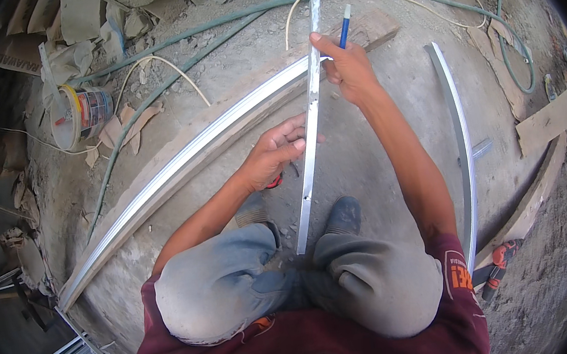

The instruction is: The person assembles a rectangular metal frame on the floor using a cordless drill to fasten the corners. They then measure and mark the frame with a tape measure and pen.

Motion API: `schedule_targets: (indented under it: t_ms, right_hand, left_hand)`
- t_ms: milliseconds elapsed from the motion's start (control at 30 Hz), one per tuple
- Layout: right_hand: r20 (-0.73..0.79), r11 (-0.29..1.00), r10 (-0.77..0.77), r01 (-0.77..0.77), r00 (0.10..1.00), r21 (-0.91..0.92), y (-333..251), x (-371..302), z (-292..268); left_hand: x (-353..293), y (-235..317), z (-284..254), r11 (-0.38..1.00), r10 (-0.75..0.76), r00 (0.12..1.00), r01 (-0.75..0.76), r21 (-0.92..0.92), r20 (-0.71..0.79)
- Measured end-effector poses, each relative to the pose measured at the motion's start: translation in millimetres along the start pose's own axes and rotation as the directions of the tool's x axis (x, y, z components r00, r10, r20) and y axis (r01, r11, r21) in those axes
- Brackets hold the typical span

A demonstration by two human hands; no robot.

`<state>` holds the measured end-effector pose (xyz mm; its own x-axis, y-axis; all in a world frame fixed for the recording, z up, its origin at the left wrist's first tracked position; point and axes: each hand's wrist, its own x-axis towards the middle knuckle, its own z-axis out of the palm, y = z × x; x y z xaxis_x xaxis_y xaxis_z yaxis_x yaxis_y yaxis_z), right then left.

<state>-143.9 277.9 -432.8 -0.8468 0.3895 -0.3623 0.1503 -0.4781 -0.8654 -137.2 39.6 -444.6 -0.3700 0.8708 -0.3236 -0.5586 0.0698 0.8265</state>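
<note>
While a bucket (93,113) sits at ten o'clock, the left hand (272,153) pinches a strip (307,178), which runs from twelve to six, between thumb and fingers. At one o'clock, the right hand (353,71) grasps both strip and pen (345,32).

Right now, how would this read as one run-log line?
left hand: holds strip | right hand: holds strip, blue pen | rail: on plank | bucket: upper left
</note>
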Motion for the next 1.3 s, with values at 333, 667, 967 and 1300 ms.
schedule_targets:
  t_ms: [333,667,967,1300]
  right_hand:
    - [-0.013,0.989,-0.14,0.139,0.99,-0.045,8,32,-11]
    - [-0.003,0.995,-0.052,0.051,0.999,-0.084,13,59,-31]
    - [0.003,0.798,-0.232,0.192,0.973,-0.571,-4,-68,-24]
    - [0.143,0.592,-0.56,0.515,0.816,-0.62,81,-74,-5]
  left_hand:
    - [3,-1,2,0.99,0.042,0.999,-0.044,0.135,0.014]
    - [7,-5,2,0.991,0.047,0.999,-0.044,0.125,-0.02]
    - [10,38,-11,0.892,0.449,0.794,-0.427,0.151,-0.41]
    - [75,66,8,0.722,0.686,0.68,-0.592,0.358,-0.258]
